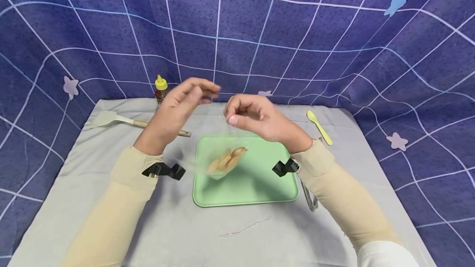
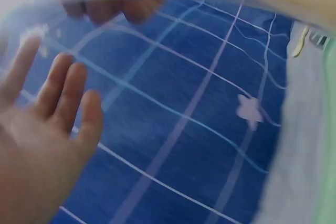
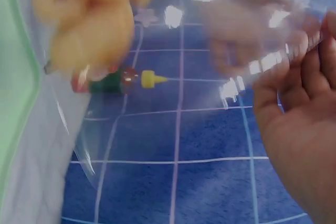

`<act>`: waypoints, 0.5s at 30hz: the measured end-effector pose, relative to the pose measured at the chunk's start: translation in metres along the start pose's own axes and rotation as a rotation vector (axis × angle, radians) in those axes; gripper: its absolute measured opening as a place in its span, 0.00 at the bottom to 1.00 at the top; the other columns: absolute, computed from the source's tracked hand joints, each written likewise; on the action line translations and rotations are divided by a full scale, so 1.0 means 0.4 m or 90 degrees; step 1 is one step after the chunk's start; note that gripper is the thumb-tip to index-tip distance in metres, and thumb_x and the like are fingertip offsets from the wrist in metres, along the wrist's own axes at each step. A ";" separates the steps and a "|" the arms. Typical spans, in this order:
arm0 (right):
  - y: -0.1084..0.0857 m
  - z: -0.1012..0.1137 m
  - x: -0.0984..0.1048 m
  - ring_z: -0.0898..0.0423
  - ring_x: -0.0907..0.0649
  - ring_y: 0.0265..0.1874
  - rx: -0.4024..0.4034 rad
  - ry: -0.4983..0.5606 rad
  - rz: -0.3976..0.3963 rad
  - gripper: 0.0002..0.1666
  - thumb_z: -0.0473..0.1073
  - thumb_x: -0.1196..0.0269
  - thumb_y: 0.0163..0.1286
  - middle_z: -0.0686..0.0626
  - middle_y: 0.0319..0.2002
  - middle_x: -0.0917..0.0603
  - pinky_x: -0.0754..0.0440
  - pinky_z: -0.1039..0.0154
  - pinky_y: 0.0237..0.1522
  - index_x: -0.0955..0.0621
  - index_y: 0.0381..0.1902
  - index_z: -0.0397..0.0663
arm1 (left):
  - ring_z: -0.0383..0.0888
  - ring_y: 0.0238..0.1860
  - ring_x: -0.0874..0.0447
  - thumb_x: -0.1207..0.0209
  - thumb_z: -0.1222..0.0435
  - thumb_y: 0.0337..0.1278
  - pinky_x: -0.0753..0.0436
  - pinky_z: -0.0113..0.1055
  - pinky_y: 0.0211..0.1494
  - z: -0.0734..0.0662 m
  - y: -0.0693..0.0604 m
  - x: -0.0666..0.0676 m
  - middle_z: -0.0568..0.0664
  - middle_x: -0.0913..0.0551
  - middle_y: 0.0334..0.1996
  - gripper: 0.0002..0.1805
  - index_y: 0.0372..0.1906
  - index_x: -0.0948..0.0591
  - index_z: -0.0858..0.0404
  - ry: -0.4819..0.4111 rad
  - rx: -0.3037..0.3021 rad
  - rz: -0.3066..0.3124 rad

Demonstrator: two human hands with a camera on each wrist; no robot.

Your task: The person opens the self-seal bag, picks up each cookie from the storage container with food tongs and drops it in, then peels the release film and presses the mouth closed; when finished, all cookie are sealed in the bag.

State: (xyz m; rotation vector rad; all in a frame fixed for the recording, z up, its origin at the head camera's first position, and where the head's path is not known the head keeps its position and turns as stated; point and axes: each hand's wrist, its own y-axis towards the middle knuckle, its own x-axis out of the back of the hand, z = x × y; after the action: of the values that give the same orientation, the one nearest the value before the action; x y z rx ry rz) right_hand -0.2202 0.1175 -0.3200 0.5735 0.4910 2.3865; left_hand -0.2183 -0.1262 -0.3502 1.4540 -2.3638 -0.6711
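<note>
My right hand (image 1: 259,116) pinches the top edge of a clear plastic bag (image 3: 257,69) between thumb and fingers. The bag hangs down over the green tray (image 1: 259,188). Several tan, bread-like pieces (image 1: 226,162) lie at its bottom; they fill the upper left of the right wrist view, blurred. To the left of the bag's top, my left hand (image 1: 182,104) is raised with loosely bent fingers and holds nothing. Its fingers (image 2: 63,85) are spread in the left wrist view. Whether the bag's bottom touches the tray I cannot tell.
A yellow-capped squeeze bottle (image 1: 161,87) stands behind my left hand. A white spatula (image 1: 107,118) with a wooden handle lies at left. On the right are a yellow spoon (image 1: 319,127) and metal tongs (image 1: 311,199), partly hidden. A thin clear strip (image 1: 245,229) lies in front of the tray.
</note>
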 end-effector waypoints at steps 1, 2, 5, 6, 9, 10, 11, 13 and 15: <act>0.001 0.006 0.002 0.46 0.23 0.37 0.007 0.002 -0.026 0.02 0.29 0.40 0.71 0.41 0.36 0.21 0.22 0.57 0.42 0.20 0.36 0.36 | 0.55 0.56 0.22 0.53 0.60 0.82 0.27 0.47 0.64 0.014 -0.008 0.009 0.58 0.19 0.50 0.17 0.53 0.20 0.68 -0.034 0.024 -0.057; 0.002 0.011 0.005 0.46 0.23 0.37 0.015 -0.004 -0.056 0.02 0.31 0.39 0.71 0.41 0.36 0.20 0.22 0.58 0.41 0.20 0.36 0.36 | 0.54 0.52 0.20 0.54 0.59 0.82 0.25 0.45 0.62 0.029 -0.017 0.017 0.57 0.18 0.46 0.18 0.48 0.20 0.68 -0.065 0.048 -0.105; 0.010 0.028 0.021 0.47 0.21 0.36 0.035 -0.030 -0.147 0.03 0.31 0.38 0.70 0.41 0.35 0.19 0.21 0.59 0.40 0.20 0.35 0.35 | 0.50 0.47 0.19 0.53 0.58 0.81 0.22 0.43 0.59 0.065 -0.048 0.032 0.54 0.17 0.39 0.17 0.40 0.20 0.65 -0.143 0.098 -0.175; 0.012 0.032 0.028 0.48 0.21 0.35 0.039 -0.042 -0.178 0.03 0.31 0.38 0.70 0.41 0.34 0.19 0.21 0.60 0.39 0.20 0.34 0.35 | 0.50 0.47 0.19 0.52 0.59 0.81 0.23 0.43 0.61 0.072 -0.057 0.033 0.53 0.17 0.39 0.17 0.39 0.19 0.65 -0.155 0.103 -0.173; 0.020 0.042 0.048 0.50 0.23 0.30 0.042 -0.071 -0.262 0.04 0.31 0.38 0.70 0.43 0.30 0.20 0.23 0.62 0.36 0.21 0.34 0.34 | 0.53 0.52 0.20 0.50 0.62 0.80 0.26 0.47 0.65 0.079 -0.067 0.031 0.56 0.16 0.44 0.15 0.44 0.17 0.68 -0.171 0.080 -0.129; 0.021 0.044 0.053 0.51 0.24 0.29 0.039 -0.076 -0.285 0.04 0.31 0.38 0.70 0.43 0.30 0.21 0.24 0.63 0.34 0.21 0.33 0.35 | 0.56 0.54 0.21 0.49 0.63 0.80 0.27 0.48 0.66 0.078 -0.065 0.029 0.57 0.17 0.47 0.15 0.47 0.17 0.70 -0.172 0.066 -0.113; 0.022 0.044 0.058 0.51 0.25 0.27 0.037 -0.078 -0.305 0.05 0.32 0.38 0.70 0.44 0.29 0.22 0.26 0.63 0.31 0.21 0.33 0.36 | 0.58 0.55 0.22 0.49 0.64 0.79 0.28 0.50 0.67 0.077 -0.062 0.026 0.59 0.17 0.49 0.14 0.50 0.18 0.71 -0.166 0.053 -0.102; 0.023 0.042 0.066 0.50 0.27 0.26 0.035 -0.077 -0.332 0.05 0.32 0.38 0.71 0.43 0.28 0.23 0.27 0.62 0.29 0.21 0.34 0.37 | 0.60 0.57 0.23 0.48 0.66 0.78 0.29 0.50 0.67 0.071 -0.053 0.020 0.61 0.18 0.52 0.15 0.56 0.19 0.72 -0.155 0.041 -0.099; 0.024 0.039 0.069 0.49 0.27 0.25 0.035 -0.077 -0.344 0.05 0.32 0.38 0.72 0.43 0.27 0.24 0.28 0.62 0.27 0.21 0.34 0.38 | 0.59 0.58 0.23 0.46 0.66 0.77 0.27 0.48 0.66 0.067 -0.043 0.015 0.62 0.19 0.53 0.16 0.60 0.21 0.70 -0.113 0.047 -0.120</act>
State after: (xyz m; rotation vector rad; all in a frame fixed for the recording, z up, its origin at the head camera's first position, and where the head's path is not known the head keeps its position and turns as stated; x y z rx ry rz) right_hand -0.2364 0.1317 -0.2948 0.5264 0.5756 1.8214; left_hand -0.2206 -0.1319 -0.3819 1.7313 -2.4248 -0.7965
